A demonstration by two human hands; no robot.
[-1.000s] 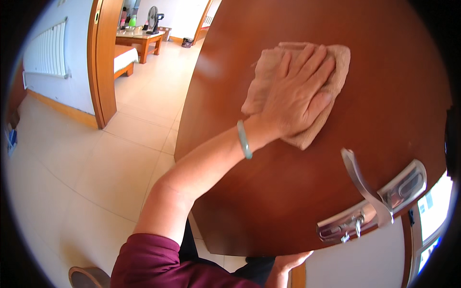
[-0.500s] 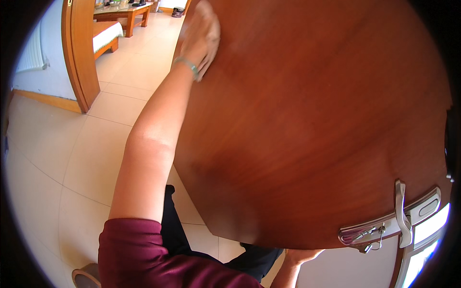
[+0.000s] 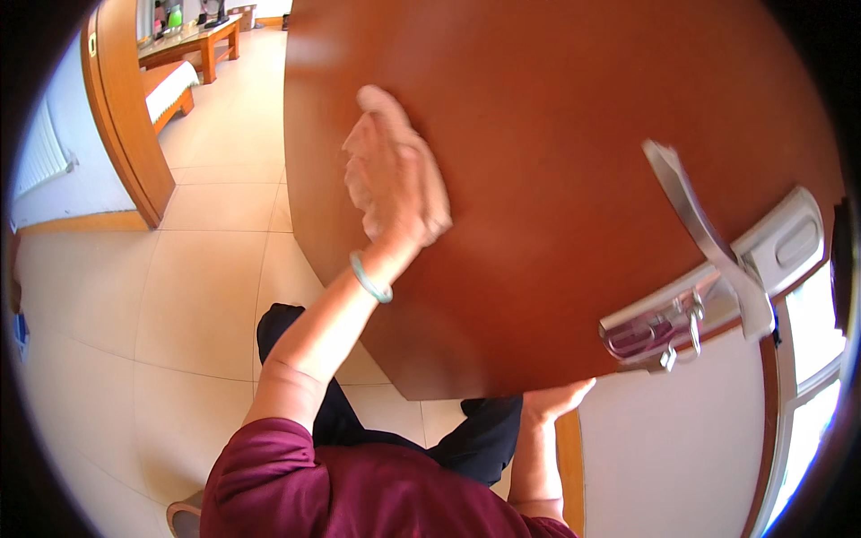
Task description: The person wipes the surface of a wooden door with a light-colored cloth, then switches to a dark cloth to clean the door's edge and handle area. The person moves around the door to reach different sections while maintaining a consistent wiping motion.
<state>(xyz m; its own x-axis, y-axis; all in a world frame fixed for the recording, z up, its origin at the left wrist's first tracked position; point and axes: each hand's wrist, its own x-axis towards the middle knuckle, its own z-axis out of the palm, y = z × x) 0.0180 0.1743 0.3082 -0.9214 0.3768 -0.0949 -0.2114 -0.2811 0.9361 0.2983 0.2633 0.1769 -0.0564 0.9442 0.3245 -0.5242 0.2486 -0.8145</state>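
against the brown door (image 3: 511,260), my left hand (image 3: 386,190) lies over a pinkish-tan cloth (image 3: 432,184), which is between my palm and the wood, toward the door's left side. the blur is too strong for me to tell whether my fingers clasp the cloth or only press it. my right hand (image 3: 558,398) is low down at the door's bottom edge as i see it; i cannot tell whether it grips there.

a pale green bangle (image 3: 369,278) circles my left wrist, below it a maroon sleeve (image 3: 269,457). right of the cloth, well apart, is a silver lever handle (image 3: 696,213) on a shiny lock plate (image 3: 785,238), keys (image 3: 695,314) hanging by it; any marking there is too blurred to read. farther off, beyond a wooden door frame (image 3: 130,117), a green container (image 3: 175,16) stands on a table (image 3: 179,43), its label too small to make out.
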